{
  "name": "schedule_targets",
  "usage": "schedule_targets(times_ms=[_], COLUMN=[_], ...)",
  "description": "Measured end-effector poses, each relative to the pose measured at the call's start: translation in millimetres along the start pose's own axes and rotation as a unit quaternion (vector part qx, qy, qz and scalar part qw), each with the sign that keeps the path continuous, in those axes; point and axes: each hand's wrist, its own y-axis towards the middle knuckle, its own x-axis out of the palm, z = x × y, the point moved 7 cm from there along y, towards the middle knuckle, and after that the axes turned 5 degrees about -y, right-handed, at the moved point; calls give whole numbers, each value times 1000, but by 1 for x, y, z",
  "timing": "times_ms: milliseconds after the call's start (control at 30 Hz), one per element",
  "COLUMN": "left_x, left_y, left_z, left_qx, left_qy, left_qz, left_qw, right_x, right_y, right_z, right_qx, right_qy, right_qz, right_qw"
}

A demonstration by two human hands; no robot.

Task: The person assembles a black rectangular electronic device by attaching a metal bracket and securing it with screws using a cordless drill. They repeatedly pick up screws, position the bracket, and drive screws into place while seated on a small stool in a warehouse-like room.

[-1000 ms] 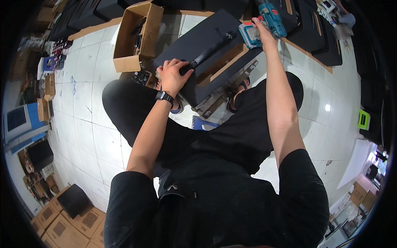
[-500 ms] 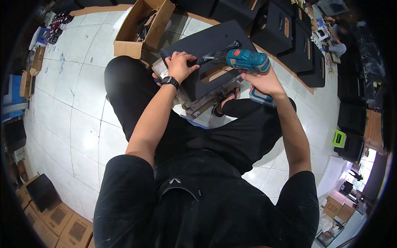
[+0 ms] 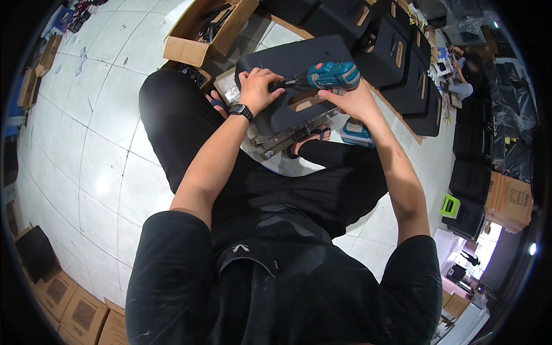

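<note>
A teal and black cordless drill (image 3: 333,76) is gripped in my right hand (image 3: 353,102), its bit pointing left. The bit end meets a dark fitting, apparently the end of a black handle (image 3: 278,86), on a black panel (image 3: 310,52). My left hand (image 3: 259,89) pinches around that end, thumb below and fingers above, with a watch on the wrist. The drill covers most of the handle. A long slot (image 3: 307,100) with a pale edge is cut through the panel beside the drill. Below the panel lies a stack of worn boards (image 3: 282,141) between my feet.
An open cardboard box (image 3: 213,34) with black parts stands beyond the panel at left. Several black slotted cabinets (image 3: 397,75) stand at the upper right. Another person (image 3: 460,75) works beyond them. Cartons (image 3: 80,305) line the lower left, and a bright green object (image 3: 450,206) is at right.
The drill has shifted slightly left and up in the view, now covering most of the handle. The whole view has turned a little. My left hand stays at the handle end.
</note>
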Motion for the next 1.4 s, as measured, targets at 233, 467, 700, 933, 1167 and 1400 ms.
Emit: schedule_targets(times_ms=[233, 467, 700, 933, 1167, 1400], left_x=[-5, 6, 14, 20, 21, 13], left_y=[-4, -4, -4, -1, 1, 3], left_z=[-10, -5, -5, -8, -7, -16], left_qx=[-47, 24, 15, 1, -4, -79], left_qy=[-1, 38, 36, 36, 32, -4], left_qz=[6, -3, 3, 17, 18, 0], left_qw=[999, 999, 999, 999, 999, 997], right_x=[-1, -1, 1, 0, 0, 10], right_y=[8, 12, 13, 13, 17, 44], right_z=[-7, -15, -13, -13, -15, -10], right_qx=[10, 37, 72, 54, 51, -38], right_qy=[-15, -31, -60, -50, -60, -58], right_qz=[-12, -44, -47, -35, -56, -162], right_qw=[1000, 998, 994, 997, 995, 984])
